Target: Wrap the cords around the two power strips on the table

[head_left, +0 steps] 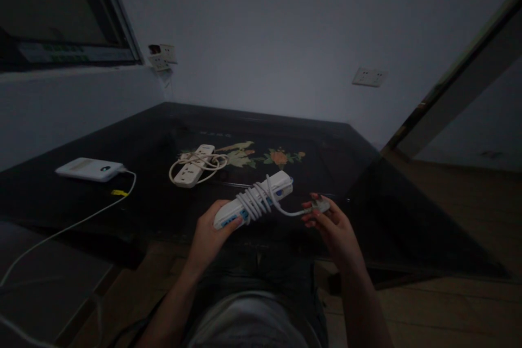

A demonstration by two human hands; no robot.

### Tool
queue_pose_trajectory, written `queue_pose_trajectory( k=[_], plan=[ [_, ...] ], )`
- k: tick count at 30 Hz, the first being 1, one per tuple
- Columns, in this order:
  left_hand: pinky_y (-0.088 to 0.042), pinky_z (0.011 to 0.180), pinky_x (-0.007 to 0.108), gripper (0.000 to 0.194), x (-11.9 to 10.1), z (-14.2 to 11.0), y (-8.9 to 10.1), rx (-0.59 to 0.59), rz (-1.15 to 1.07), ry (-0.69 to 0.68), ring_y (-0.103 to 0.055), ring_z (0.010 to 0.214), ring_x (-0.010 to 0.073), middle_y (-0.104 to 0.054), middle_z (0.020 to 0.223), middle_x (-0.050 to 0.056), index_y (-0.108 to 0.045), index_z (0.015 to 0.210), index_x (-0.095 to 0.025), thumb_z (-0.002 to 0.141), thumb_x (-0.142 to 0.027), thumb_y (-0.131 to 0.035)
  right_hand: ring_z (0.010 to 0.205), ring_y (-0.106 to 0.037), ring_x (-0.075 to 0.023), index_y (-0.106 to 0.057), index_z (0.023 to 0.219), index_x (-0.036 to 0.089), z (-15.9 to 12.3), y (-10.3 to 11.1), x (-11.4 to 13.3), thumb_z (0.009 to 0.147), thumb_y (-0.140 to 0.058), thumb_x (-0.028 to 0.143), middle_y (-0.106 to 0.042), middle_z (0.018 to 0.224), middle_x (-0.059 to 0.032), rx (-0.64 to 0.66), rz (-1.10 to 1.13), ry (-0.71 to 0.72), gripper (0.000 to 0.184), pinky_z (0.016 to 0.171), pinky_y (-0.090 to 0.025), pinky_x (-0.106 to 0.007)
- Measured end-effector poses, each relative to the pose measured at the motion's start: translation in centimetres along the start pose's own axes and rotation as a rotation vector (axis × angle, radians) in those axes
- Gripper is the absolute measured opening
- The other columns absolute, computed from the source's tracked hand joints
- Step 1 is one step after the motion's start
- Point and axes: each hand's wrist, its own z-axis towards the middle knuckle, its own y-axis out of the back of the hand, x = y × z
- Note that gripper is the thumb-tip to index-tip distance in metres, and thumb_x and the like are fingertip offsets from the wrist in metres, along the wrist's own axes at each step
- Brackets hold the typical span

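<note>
My left hand [210,234] grips the near end of a white power strip [267,191] with blue sockets, its white cord wound around the middle. The cord's free end runs right to its plug [320,206], which my right hand [332,223] pinches between the fingertips. Both hands hover over the near edge of a dark lacquered table [350,174] with a painted flower motif.
A second, cream power strip [194,165] with its cord looped on it lies further back on the table. At the left lies a white power bank [90,169] with a white cable [73,224] trailing off the table. Wall sockets [368,76] sit on the far wall.
</note>
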Motion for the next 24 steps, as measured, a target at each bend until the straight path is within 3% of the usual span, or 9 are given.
queue_pose_trajectory(
  k=[6, 13, 18, 21, 24],
  plan=[
    [-0.046, 0.069, 0.025, 0.027, 0.1, -0.1, 0.0, 0.025, -0.001, 0.008, -0.060, 0.077, 0.0177, -0.066, 0.085, 0.002, -0.063, 0.093, -0.016, 0.072, -0.032, -0.070, 0.057, -0.064, -0.0136, -0.065, 0.094, 0.018, 0.0, 0.0, 0.5, 0.068, -0.079, 0.035, -0.070, 0.078, -0.0041, -0.076, -0.023, 0.073, 0.034, 0.051, -0.054, -0.026],
    [-0.045, 0.069, 0.026, 0.029, 0.0, 0.0, 1.0, 0.263, 0.009, 0.037, -0.058, 0.079, 0.0186, -0.063, 0.086, 0.002, -0.062, 0.095, -0.017, 0.074, -0.035, -0.069, 0.068, -0.066, -0.0130, -0.066, 0.100, 0.020, 0.5, 0.1, 3.0, 0.071, -0.078, 0.031, -0.070, 0.088, -0.0043, -0.154, 0.130, 0.252, 0.033, 0.063, -0.057, -0.026],
    [-0.044, 0.064, 0.024, 0.036, 0.6, -0.2, 1.4, 0.396, -0.195, 0.096, -0.056, 0.074, 0.0170, -0.061, 0.081, 0.002, -0.063, 0.092, -0.016, 0.067, -0.038, -0.074, 0.073, -0.067, -0.0122, -0.066, 0.097, 0.021, 2.4, 0.7, 2.7, 0.070, -0.078, 0.029, -0.069, 0.089, -0.0013, -0.176, 0.136, 0.327, 0.031, 0.071, -0.056, -0.026],
    [-0.044, 0.061, 0.023, 0.041, 0.4, -0.2, 1.5, 0.329, -0.419, 0.178, -0.055, 0.071, 0.0159, -0.060, 0.079, 0.001, -0.062, 0.091, -0.015, 0.064, -0.044, -0.076, 0.072, -0.067, -0.0122, -0.065, 0.099, 0.022, 2.5, 1.9, 1.6, 0.072, -0.077, 0.030, -0.069, 0.089, -0.0010, -0.189, 0.047, 0.317, 0.030, 0.069, -0.055, -0.026],
    [-0.044, 0.063, 0.022, 0.043, 0.3, 0.3, 1.6, 0.152, -0.508, 0.212, -0.056, 0.071, 0.0150, -0.061, 0.079, 0.001, -0.062, 0.092, -0.015, 0.065, -0.046, -0.075, 0.071, -0.066, -0.0139, -0.065, 0.102, 0.022, 1.7, 3.6, 0.7, 0.074, -0.075, 0.032, -0.070, 0.089, -0.0027, -0.153, -0.103, 0.286, 0.031, 0.069, -0.054, -0.028]
  ],
)
